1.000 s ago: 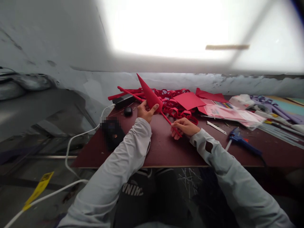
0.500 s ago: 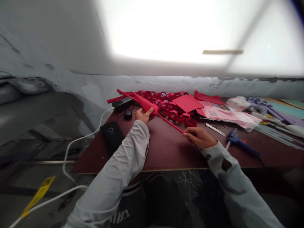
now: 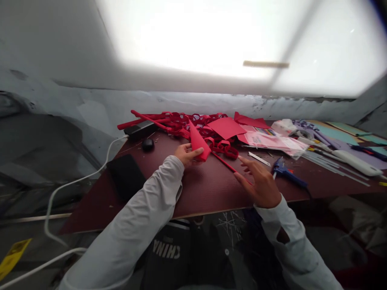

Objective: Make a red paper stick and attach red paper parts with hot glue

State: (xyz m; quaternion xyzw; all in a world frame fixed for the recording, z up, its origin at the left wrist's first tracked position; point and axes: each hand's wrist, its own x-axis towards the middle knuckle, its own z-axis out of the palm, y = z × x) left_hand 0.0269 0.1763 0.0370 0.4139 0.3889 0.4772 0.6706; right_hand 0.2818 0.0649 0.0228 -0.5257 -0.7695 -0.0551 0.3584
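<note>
A red paper cone (image 3: pixel 198 143) is in my left hand (image 3: pixel 186 156), with the thumb pressed on its near side and the tip pointing up and away. From beside the cone's wide end a thin red stick (image 3: pixel 224 162) slants down toward my right hand (image 3: pixel 260 183). That hand is open, thumb and fingers apart, around the stick's near end; part of this end is hidden behind the thumb. Behind the cone lies a heap of red paper chain (image 3: pixel 223 147), along with long red rolled sticks (image 3: pixel 133 123).
Red paper sheets (image 3: pixel 226 128) and a clear plastic packet (image 3: pixel 272 141) lie at the back. To the right are a white blade-like strip (image 3: pixel 259 158), a blue glue gun (image 3: pixel 286 171) and glue sticks (image 3: pixel 332 165). On the left lie a phone (image 3: pixel 126 177) and a black case (image 3: pixel 148 145).
My right hand has loosened its pinch on the thin stick and spread its fingers. The cone has turned more upright in my left hand. The view has shifted to the right.
</note>
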